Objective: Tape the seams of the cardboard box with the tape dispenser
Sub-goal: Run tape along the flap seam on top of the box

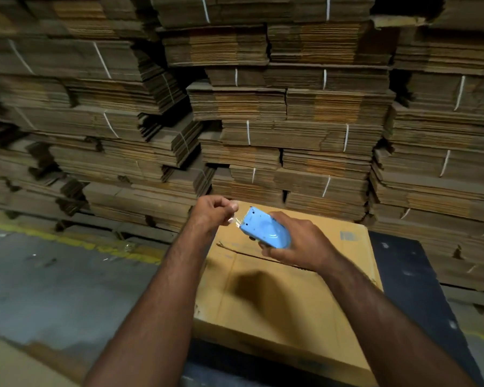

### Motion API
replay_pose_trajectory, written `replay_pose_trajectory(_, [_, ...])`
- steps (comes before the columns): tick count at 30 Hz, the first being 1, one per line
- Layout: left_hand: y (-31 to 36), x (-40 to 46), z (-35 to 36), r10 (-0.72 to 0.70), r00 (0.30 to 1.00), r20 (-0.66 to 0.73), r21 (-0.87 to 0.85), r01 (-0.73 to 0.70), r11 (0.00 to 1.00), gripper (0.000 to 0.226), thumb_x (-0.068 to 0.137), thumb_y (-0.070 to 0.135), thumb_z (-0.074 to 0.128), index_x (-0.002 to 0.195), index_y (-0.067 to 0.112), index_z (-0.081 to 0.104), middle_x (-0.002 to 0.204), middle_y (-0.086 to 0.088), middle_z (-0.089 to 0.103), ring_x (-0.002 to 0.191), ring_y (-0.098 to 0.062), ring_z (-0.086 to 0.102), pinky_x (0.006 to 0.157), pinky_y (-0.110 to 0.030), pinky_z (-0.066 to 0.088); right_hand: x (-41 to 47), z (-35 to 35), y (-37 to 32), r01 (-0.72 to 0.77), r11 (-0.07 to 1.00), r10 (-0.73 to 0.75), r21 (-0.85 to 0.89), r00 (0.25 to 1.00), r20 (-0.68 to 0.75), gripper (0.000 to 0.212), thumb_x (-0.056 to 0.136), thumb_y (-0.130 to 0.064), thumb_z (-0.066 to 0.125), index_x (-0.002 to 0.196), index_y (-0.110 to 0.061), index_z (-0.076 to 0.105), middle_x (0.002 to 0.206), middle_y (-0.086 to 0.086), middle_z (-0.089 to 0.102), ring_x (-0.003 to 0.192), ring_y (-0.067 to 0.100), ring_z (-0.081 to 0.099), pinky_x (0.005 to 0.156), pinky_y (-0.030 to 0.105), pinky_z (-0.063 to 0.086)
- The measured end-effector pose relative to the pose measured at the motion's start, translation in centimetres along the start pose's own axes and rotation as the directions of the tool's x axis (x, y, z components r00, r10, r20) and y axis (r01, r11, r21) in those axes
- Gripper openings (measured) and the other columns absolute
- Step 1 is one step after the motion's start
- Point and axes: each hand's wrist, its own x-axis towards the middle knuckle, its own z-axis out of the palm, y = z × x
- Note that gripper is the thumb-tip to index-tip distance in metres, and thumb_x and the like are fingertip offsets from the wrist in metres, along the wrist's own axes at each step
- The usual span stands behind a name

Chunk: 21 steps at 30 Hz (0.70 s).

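Observation:
A closed brown cardboard box [266, 297] lies in front of me, its top flaps meeting at a seam that runs across the upper part. Above its far edge my right hand [299, 241] grips a light blue tape dispenser [263, 229], toothed end pointing up and left. My left hand [214, 212] is just left of that end, fingers pinched on the clear tape end [234, 222] coming off the dispenser. Both hands hover over the box without touching it.
The box rests on a dark platform [403, 275]. Tall stacks of flattened, strapped cardboard [291, 121] fill the whole background. Grey concrete floor with a yellow line [67, 241] lies to the left, and another cardboard sheet [17, 364] shows at the bottom left corner.

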Motion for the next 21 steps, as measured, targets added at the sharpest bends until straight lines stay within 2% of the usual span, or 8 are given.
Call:
replay_pose_trajectory(3, [-1.3, 0.6, -0.1, -0.085, 0.985, -0.152, -0.020, 0.083, 0.996, 0.013, 0.084, 0.011, 0.074, 0.074, 0.007, 0.068, 0.067, -0.008, 0.067, 0.060, -0.019, 0.059, 0.065, -0.033, 0.054, 0.9, -0.3, 1.9, 0.046, 0.999, -0.044, -0.020, 0.995, 0.087, 0.081, 0.073, -0.061, 0.072, 0.142, -0.034, 0.039, 0.125, -0.001, 0.062, 0.104, 0.022, 0.058, 0.083, 0.035, 0.050])
replay_pose_trajectory(5, [-1.7, 1.1, -0.4, -0.123, 0.967, -0.224, 0.065, 0.140, 0.988, 0.018, 0.086, 0.014, 0.074, 0.070, 0.013, 0.066, 0.069, -0.008, 0.068, 0.060, -0.018, 0.060, 0.062, -0.029, 0.053, 1.2, -0.3, 3.4, 0.066, 0.998, -0.066, 0.000, 0.989, 0.132, 0.076, 0.074, -0.061, 0.070, 0.140, -0.033, 0.043, 0.121, -0.002, 0.064, 0.101, 0.021, 0.059, 0.080, 0.032, 0.049])
replay_pose_trajectory(8, [-2.9, 1.9, -0.4, -0.124, 0.950, -0.288, 0.142, 0.170, 0.975, 0.024, 0.088, 0.015, 0.072, 0.066, 0.015, 0.062, 0.065, -0.006, 0.064, 0.059, -0.018, 0.057, 0.058, -0.029, 0.047, 3.0, -0.1, 4.5, 0.148, 0.989, -0.149, 0.018, 0.975, 0.166, 0.078, 0.068, -0.071, 0.055, 0.135, -0.031, 0.050, 0.110, -0.002, 0.068, 0.098, 0.025, 0.063, 0.077, 0.032, 0.048])
replay_pose_trajectory(14, [-6.0, 3.8, -1.5, -0.131, 0.887, -0.444, 0.233, 0.256, 0.938, 0.023, 0.084, 0.021, 0.076, 0.064, 0.022, 0.064, 0.070, 0.000, 0.068, 0.075, -0.022, 0.067, 0.073, -0.032, 0.056, 7.2, 1.6, 3.3, 0.200, 0.979, -0.184, -0.021, 0.931, 0.314, 0.077, 0.075, -0.063, 0.068, 0.142, -0.043, 0.034, 0.116, -0.002, 0.064, 0.097, 0.022, 0.058, 0.076, 0.036, 0.051])
replay_pose_trajectory(18, [-9.6, 5.2, -1.9, -0.158, 0.872, -0.463, 0.294, 0.319, 0.901, 0.026, 0.082, 0.027, 0.076, 0.060, 0.025, 0.062, 0.072, 0.002, 0.070, 0.078, -0.021, 0.069, 0.076, -0.034, 0.058, 8.9, 4.5, 2.2, 0.224, 0.973, -0.185, -0.061, 0.907, 0.378, 0.081, 0.070, -0.075, 0.065, 0.137, -0.047, 0.031, 0.118, -0.003, 0.063, 0.100, 0.022, 0.058, 0.077, 0.037, 0.051])
replay_pose_trajectory(21, [-12.2, 6.1, -2.1, -0.214, 0.871, -0.442, 0.308, 0.371, 0.876, 0.022, 0.079, 0.034, 0.076, 0.062, 0.025, 0.064, 0.071, 0.006, 0.069, 0.075, -0.019, 0.067, 0.076, -0.036, 0.057, 9.7, 6.2, 2.0, 0.218, 0.969, -0.150, -0.118, 0.896, 0.419, 0.081, 0.072, -0.075, 0.064, 0.141, -0.047, 0.031, 0.123, -0.007, 0.061, 0.105, 0.021, 0.056, 0.075, 0.034, 0.046])
